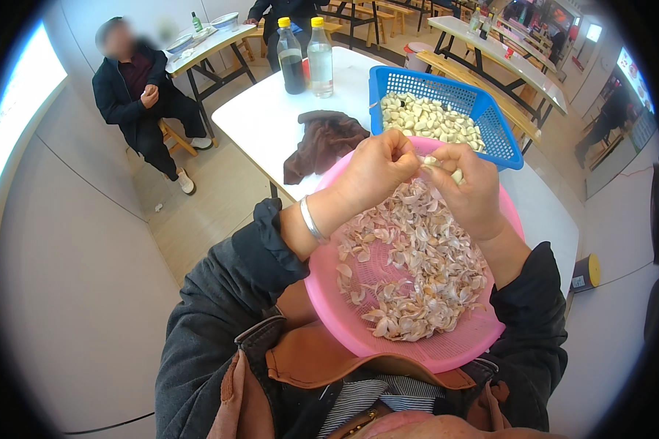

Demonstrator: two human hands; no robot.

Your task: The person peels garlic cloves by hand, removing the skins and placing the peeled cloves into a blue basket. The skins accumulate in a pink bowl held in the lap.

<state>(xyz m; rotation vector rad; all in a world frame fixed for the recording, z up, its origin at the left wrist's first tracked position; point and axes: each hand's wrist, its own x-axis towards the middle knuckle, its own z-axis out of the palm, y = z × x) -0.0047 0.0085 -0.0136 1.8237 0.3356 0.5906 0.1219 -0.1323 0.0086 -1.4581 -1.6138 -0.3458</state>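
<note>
My right hand [464, 189] holds garlic cloves [431, 161] between the thumb and fingers, above the far side of a round pink plastic colander [329, 307]. Close beside it, my left hand [384, 162] has its thumb and fingertips pinched together at the cloves; whether a bit of skin is between them cannot be told. Papery garlic skins [428, 263] lie heaped in the colander, which rests against my body and the table edge. Past my hands, a blue plastic basket [445, 82] contains many peeled garlic cloves [425, 118].
A crumpled brown cloth [329, 142] lies on the white table [252, 118], left of the basket. Two yellow-capped bottles, one with dark liquid [291, 60] and one with clear liquid [320, 60], stand behind it. A seated person [143, 99] is at the left, near another table.
</note>
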